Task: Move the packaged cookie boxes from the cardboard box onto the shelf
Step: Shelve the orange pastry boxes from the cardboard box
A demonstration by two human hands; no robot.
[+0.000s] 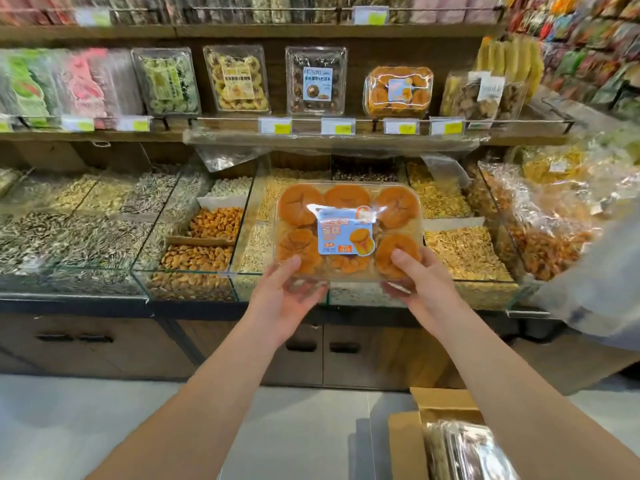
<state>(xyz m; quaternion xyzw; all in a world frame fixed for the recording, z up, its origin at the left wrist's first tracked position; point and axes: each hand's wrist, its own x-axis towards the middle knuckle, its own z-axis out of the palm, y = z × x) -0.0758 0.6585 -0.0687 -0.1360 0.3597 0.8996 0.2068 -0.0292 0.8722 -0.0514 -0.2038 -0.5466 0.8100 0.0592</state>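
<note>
I hold a clear cookie box (pixel 348 232) in front of me with both hands; my left hand (pixel 284 299) grips its near left corner, thumb on the lid, and my right hand (pixel 420 289) grips its near right corner the same way; the box shows orange round cakes under a blue label and hangs in the air above the glass bins (pixel 194 271) of nuts and seeds, apart from the shelf (pixel 346 131); on that far shelf stand more packaged boxes, one with the same orange cakes (pixel 398 91) to the right; the cardboard box (pixel 415 441) sits open on the floor, near and to my right, with packages showing inside it.
</note>
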